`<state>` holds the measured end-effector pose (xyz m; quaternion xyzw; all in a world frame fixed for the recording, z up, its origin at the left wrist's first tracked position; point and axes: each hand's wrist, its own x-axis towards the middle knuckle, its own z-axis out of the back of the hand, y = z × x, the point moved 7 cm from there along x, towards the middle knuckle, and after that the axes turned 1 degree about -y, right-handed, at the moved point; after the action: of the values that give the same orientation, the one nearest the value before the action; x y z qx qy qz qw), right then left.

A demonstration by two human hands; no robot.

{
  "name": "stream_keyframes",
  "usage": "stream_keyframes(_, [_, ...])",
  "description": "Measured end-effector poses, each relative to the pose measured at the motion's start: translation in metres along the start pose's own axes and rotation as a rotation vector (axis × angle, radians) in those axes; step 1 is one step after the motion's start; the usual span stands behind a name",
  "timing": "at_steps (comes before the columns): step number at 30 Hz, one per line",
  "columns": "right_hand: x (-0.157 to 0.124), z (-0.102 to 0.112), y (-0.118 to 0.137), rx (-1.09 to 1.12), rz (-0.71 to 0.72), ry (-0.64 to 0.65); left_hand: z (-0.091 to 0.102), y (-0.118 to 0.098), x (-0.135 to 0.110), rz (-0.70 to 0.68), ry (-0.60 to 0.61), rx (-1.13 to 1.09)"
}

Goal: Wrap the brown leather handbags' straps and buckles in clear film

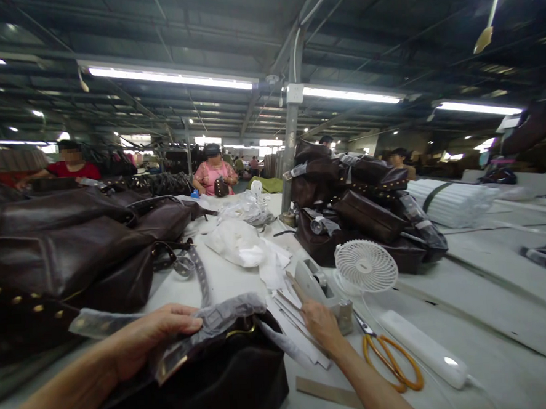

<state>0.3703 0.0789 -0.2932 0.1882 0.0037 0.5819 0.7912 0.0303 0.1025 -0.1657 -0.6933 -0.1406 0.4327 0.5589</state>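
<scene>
A dark brown leather handbag [219, 380] with a gold zip lies in front of me at the table's near edge. My left hand [161, 335] is closed, thumb against fingers, on the bag's plastic-wrapped strap [233, 309]. Beyond the bag, my right hand [322, 325] has its fingers curled in beside a grey tape dispenser [315, 280], over thin pale strips [291, 308]. What those fingertips hold is hidden. Orange-handled scissors [388, 358] lie right of that wrist, and a flat brown strip [328, 393] rests below it.
Dark leather bags [72, 241] are heaped at left; another pile [360, 205] stands behind a small white fan [366, 265]. A white power strip [425, 349] lies at right. Crumpled plastic and paper [238, 240] sit mid-table near a metal post [291, 135]. Co-workers [214, 171] are farther back.
</scene>
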Motion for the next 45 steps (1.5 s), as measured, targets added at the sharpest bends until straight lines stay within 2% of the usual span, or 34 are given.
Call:
stream_keyframes(5, [-0.005,0.013,0.003,0.153,-0.043,-0.071,-0.002,-0.001,0.000,0.015,0.010,-0.050])
stream_keyframes(7, [-0.003,0.026,0.001,0.255,-0.078,-0.099,-0.002,-0.001,0.001,0.010,0.017,-0.042])
stream_keyframes(10, [-0.006,0.049,0.003,0.434,-0.116,-0.065,0.001,0.001,0.003,0.006,0.006,-0.045])
stream_keyframes(13, [-0.031,0.074,0.018,0.764,-0.140,0.076,0.005,0.002,0.004,0.000,-0.043,-0.073])
stream_keyframes(16, [-0.076,0.097,0.048,1.293,-0.204,0.302,0.001,-0.002,-0.002,-0.017,-0.045,-0.071])
stream_keyframes(18, [-0.107,0.112,0.071,1.444,-0.196,0.435,-0.004,-0.007,-0.008,-0.031,-0.024,-0.054])
stream_keyframes(20, [-0.135,0.119,0.093,1.459,-0.175,0.564,-0.009,-0.011,-0.013,-0.034,-0.016,-0.052])
stream_keyframes(23, [-0.164,0.111,0.120,1.407,-0.197,0.699,-0.010,-0.011,-0.016,-0.019,-0.021,-0.072])
stream_keyframes(25, [-0.173,0.102,0.138,1.369,-0.208,0.723,-0.010,-0.008,-0.017,-0.005,-0.021,-0.081])
stream_keyframes(32, [-0.173,0.088,0.186,1.355,-0.230,0.606,-0.016,-0.006,-0.019,0.067,-0.005,-0.068])
stream_keyframes(37, [-0.167,0.088,0.191,1.378,-0.234,0.511,-0.016,-0.004,-0.020,0.127,-0.004,-0.134])
stream_keyframes(45, [-0.163,0.081,0.196,1.471,-0.325,0.447,-0.015,-0.003,-0.016,0.154,0.049,-0.173])
